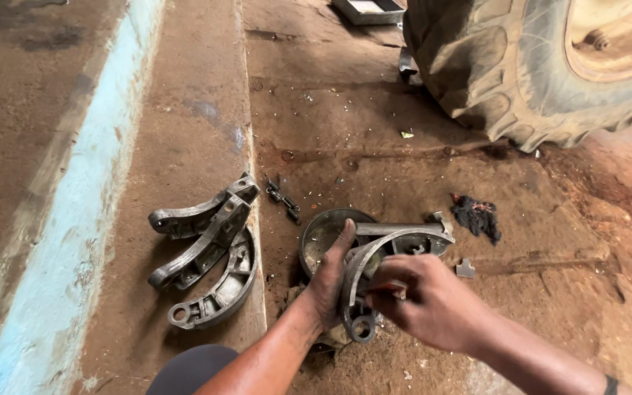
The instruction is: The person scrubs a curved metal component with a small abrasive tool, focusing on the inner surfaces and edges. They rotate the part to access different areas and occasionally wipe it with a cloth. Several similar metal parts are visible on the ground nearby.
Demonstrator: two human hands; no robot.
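My left hand (328, 281) grips a curved grey metal brake shoe (374, 252), holding it on edge over a round metal bowl (323, 232) on the dirt floor. My right hand (426, 300) is closed around a small tool or rag pressed against the inner side of that shoe; what it holds is mostly hidden by the fingers. A pile of three similar brake shoes (210, 249) lies to the left on the concrete strip.
A large muddy tractor tyre (535, 66) stands at the upper right. A dark rag (477, 216) and a small metal piece (465, 269) lie on the ground to the right, a small linkage part (283, 199) near the pile. A metal tray (367, 10) sits at the top.
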